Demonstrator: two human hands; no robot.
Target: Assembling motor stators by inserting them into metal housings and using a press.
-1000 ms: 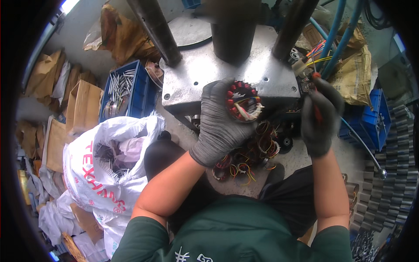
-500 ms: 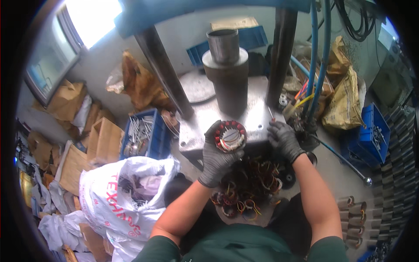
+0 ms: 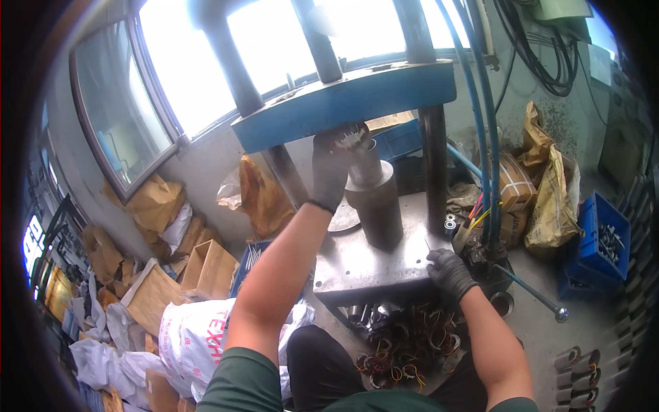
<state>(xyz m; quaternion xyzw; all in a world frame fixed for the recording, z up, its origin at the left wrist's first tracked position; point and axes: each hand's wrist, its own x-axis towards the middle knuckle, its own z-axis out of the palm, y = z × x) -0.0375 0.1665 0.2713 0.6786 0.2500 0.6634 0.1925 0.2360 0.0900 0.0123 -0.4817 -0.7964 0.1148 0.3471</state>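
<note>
My left hand [image 3: 329, 172], in a dark glove, is raised and closed on a ring-shaped motor stator [image 3: 351, 139]. The stator is blurred and sits at the top of the upright steel cylinder [image 3: 377, 206], below the blue press crossbeam [image 3: 350, 99]; whether it touches the cylinder I cannot tell. At the front right corner of the metal press table [image 3: 371, 278], my gloved right hand [image 3: 451, 275] is closed around what looks like a screwdriver. Only its thin shaft [image 3: 428, 244] shows past the fingers.
Dark steel columns [image 3: 434, 172] flank the cylinder. Several wound stators [image 3: 412, 343] lie heaped below the table. A white sack [image 3: 195, 343] and cartons [image 3: 209, 271] stand left. Blue hoses [image 3: 486, 137], a lever with a ball end [image 3: 561, 314] and a blue bin of parts [image 3: 604, 237] are right.
My left hand has carried the stator up and forward from the table's front edge to the cylinder top. The view has tilted up, showing the crossbeam and windows. My right hand stays at the table corner.
</note>
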